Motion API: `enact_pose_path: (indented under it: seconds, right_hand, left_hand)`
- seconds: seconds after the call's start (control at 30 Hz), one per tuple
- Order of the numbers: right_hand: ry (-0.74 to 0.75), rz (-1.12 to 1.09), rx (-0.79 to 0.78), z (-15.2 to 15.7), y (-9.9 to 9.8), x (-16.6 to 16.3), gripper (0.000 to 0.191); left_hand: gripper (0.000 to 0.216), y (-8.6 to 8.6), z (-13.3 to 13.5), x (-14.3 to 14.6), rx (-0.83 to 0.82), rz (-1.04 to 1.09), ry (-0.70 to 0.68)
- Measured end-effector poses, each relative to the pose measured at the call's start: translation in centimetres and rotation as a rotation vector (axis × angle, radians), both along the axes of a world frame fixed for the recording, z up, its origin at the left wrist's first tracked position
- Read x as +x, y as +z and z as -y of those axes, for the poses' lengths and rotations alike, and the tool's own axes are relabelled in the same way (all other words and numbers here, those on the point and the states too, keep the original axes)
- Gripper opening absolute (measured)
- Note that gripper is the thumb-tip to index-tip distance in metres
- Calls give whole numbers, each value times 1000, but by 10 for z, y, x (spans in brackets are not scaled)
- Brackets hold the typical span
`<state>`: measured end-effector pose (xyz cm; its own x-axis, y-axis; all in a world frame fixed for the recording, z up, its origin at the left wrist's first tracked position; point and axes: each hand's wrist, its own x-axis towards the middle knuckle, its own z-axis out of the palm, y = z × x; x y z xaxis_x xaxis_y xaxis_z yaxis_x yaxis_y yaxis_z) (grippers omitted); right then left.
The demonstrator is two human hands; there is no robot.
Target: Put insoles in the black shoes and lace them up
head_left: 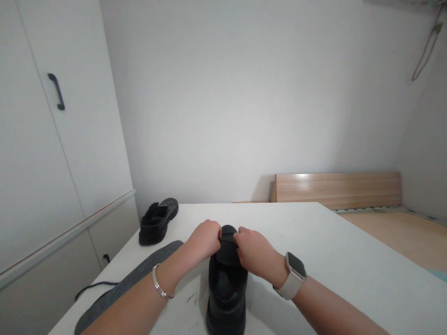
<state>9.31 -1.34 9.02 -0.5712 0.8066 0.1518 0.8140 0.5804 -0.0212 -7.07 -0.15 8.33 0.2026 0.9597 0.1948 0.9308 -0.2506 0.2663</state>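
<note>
A black shoe [226,298] stands on the white table [293,228] right in front of me, its heel toward me and its toe pointing away. My left hand [206,236] grips the left edge of the shoe's tongue and upper, fingers curled. On the opposite side, my right hand [256,249] pinches the right edge at about the same height. Both sets of fingertips are partly hidden against the dark upper. The other black shoe [153,228] of like make rests at the table's far left corner, untouched.
A long grey cloth-like item [129,274] lies along the table's left edge, partly under my left forearm. A black cord [96,284] runs off beside it. White cabinets [70,163] stand at left. A bed with a wooden headboard [338,188] is at right.
</note>
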Motion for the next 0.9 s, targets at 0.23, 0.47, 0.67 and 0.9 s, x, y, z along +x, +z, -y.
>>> enact_pose_path:
  seconds: [0.23,0.47,0.67,0.9]
  right_hand:
    - [-4,-219,-17,-3,1,-6,20]
    - [124,-893,-158,-4,19,3,8]
    - [258,-1297,-423,0,34,7,28]
    - [344,-1390,-611,15,38,14,36]
  left_hand:
    - [19,2,16,5,97,46,57]
    - [21,35,34,8,219,424,-98]
    - [12,59,51,10,277,706,-180]
    - [44,59,51,3,96,1013,-269]
